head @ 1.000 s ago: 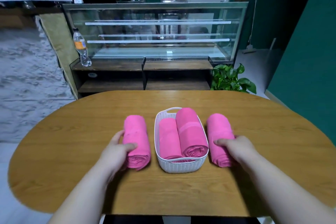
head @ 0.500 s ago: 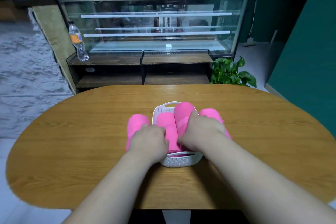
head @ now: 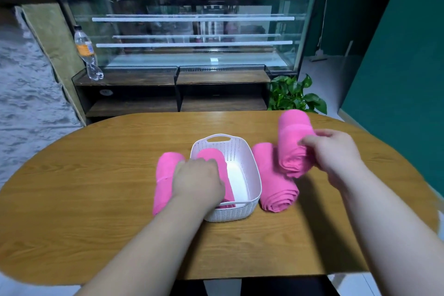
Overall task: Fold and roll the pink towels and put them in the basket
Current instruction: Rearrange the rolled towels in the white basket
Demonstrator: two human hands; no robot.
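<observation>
Left hand (head: 198, 181): palm down inside the basket (head: 230, 214), fingers bent over the basket roll (head: 211, 155) and wrapped onto it. Fingertips are hidden. The roll lies lengthwise along the basket's left wall, directly under this grip. White basket floor shows bare just right of the hand.

Left roll (head: 164, 182): on the table (head: 96, 199), just outside the basket and immediately left of the left hand. The wrist covers part of it. I can't tell whether it touches the basket wall.

Right roll (head: 274, 185): flat on the table between the two hands, close against the basket's right wall, spiral end facing the camera. Nothing is holding it.

Right hand (head: 336, 154): up and to the right of the basket, further out than the left hand. Its fingers (head: 312, 139) and thumb are curled round the near end of the held roll (head: 294, 134), clamping it. This roll is raised off the table and points away from the grip toward the far table edge. Its near end overlaps the right roll in view, so I can't tell whether the two touch.

Four pink rolls in total: one in the basket, one in the right hand, two on the table flanking the basket.

Beyond both hands, past the far table edge:
- Plant (head: 293, 96), behind the held roll.
- Glass display case (head: 192, 31) on a dark shelf unit.
- Plastic bottle (head: 87, 53) at the left end of the unit, well left of the left hand.
</observation>
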